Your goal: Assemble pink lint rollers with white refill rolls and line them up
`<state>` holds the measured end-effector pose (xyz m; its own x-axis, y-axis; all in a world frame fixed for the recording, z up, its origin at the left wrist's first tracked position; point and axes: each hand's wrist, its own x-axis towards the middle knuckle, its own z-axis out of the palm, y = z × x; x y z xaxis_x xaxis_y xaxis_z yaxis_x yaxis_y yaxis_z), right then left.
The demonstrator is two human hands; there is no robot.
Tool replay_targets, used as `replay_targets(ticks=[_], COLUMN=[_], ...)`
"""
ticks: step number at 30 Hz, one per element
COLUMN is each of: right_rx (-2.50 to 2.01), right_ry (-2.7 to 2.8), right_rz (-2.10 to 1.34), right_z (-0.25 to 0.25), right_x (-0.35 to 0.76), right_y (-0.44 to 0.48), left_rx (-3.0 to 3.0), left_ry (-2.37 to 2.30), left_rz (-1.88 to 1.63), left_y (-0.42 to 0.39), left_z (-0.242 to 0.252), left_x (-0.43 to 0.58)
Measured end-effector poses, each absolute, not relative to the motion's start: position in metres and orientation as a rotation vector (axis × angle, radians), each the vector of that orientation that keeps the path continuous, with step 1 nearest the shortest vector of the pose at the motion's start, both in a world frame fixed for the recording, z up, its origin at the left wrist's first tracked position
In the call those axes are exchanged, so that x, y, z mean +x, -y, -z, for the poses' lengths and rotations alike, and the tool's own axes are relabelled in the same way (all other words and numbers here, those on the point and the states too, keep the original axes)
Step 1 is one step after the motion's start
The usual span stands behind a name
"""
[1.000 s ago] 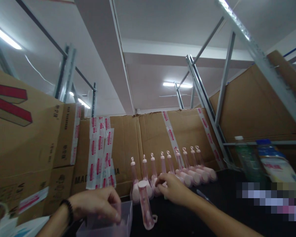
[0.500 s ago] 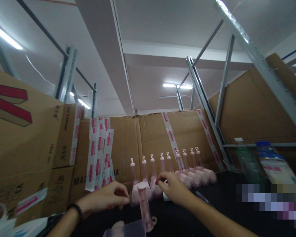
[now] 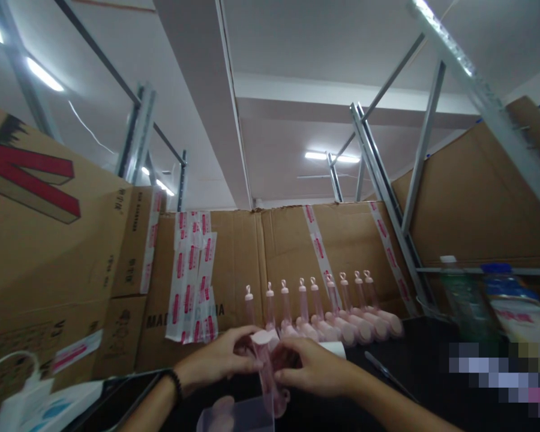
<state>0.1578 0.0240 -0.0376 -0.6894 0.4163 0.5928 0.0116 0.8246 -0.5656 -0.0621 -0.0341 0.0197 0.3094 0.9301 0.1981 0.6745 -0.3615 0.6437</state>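
Observation:
A clear pink tube [image 3: 266,366] with a pale flat end on top and a looped cap at its bottom stands slightly tilted in front of me. My left hand [image 3: 222,357] is closed at its left side, thumb and fingertips against the tube. On the other side, my right hand [image 3: 315,366] has its fingers bent together near the tube; whatever they hold is hidden. Below the tube, a translucent box [image 3: 240,414] shows a pale rounded piece. Behind my hands runs a row of similar pink tubes [image 3: 342,324] with looped caps. A white roll [image 3: 335,348] lies just past my right hand.
A pen [image 3: 382,369] lies on the black surface [image 3: 414,354] at right. A green bottle [image 3: 459,300] and a blue-capped container [image 3: 513,306] stand beyond. Cardboard walls [image 3: 238,258] enclose the back. At left are a white charger with cable [image 3: 24,393] and a dark flat device [image 3: 121,399].
My right hand has come back from the tube row to the foreground tube, uncovering the white roll. My left hand has moved right to the same tube. The view has shifted slightly left.

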Motion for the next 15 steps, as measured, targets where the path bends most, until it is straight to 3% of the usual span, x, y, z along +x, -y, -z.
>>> replay_targets(ticks=[5,11,15], right_rx=[-0.325,-0.754,-1.035], right_ry=[2.302,2.147,2.195], right_rz=[-0.65,-0.062,0.142], right_z=[0.043,0.039,0.043], right_x=[0.154,0.178,0.191], right_y=[-0.032,-0.056,-0.071], left_rx=[2.187,2.13,2.13], left_ry=[-1.264,-1.353,-1.449], left_rz=[-0.897,-0.943,-1.009], left_y=[0.025,0.027,0.024], left_z=[-0.013,-0.013,-0.013], left_x=[-0.056,-0.052,-0.055])
